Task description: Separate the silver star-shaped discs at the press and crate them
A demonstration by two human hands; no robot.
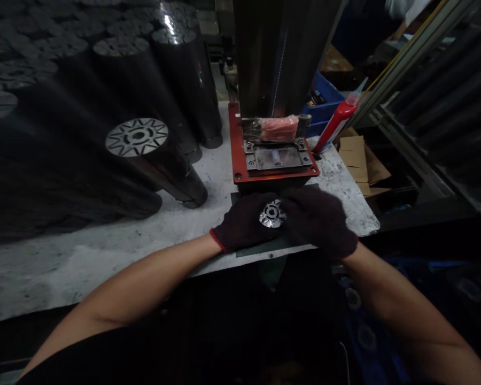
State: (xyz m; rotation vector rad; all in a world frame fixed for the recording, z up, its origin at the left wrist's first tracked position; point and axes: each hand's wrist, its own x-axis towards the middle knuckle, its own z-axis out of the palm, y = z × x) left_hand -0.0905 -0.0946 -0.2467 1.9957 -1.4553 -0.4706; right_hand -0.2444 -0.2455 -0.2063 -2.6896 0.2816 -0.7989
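Both my hands wear dark gloves, the left one with a red cuff edge. Between them is a round metal rotor core (272,213), its slotted, shiny end face turned up toward me. My left hand (244,222) is wrapped round its left side. On the other side, my right hand (318,219) closes against the core; its fingers are dark and partly hidden. A dark mat (264,249) lies beneath the hands at the table's front edge. Just beyond them stands a red-based fixture (236,144) with a metal plate (280,157) and a pink wrapped block (279,129).
Tall dark cylinders with slotted ends crowd the left, one cylinder (172,174) standing nearest on the white table (116,251). To the right are a red bottle (339,123), a blue bin (324,104) and a cardboard box (355,158). Part of another person shows top right.
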